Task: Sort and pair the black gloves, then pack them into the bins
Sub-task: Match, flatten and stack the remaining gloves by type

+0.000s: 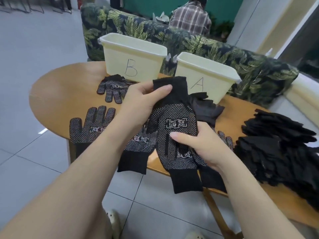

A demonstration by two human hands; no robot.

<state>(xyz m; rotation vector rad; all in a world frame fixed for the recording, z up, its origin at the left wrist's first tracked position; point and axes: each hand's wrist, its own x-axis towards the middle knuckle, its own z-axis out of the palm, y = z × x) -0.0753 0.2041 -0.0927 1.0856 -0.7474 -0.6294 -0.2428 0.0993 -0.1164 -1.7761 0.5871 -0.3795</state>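
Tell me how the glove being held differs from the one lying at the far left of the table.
The held glove is lifted, gripped by the left hand at its cuff and the right hand at its fingers; the left glove lies untouched on the table. The held glove's cuff points towards the bins, the left glove's towards the person. The left glove's fingers are spread; the held glove's are bunched. Both are black with white dots and a printed logo.

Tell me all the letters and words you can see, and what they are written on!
"B": handwritten in black on the front of the left bin.
"A": handwritten on the front of the right bin.
White boxed marks: printed on the dotted palm of the held glove and of the gloves lying on the table; they look like a logo, too small and blurred to read.
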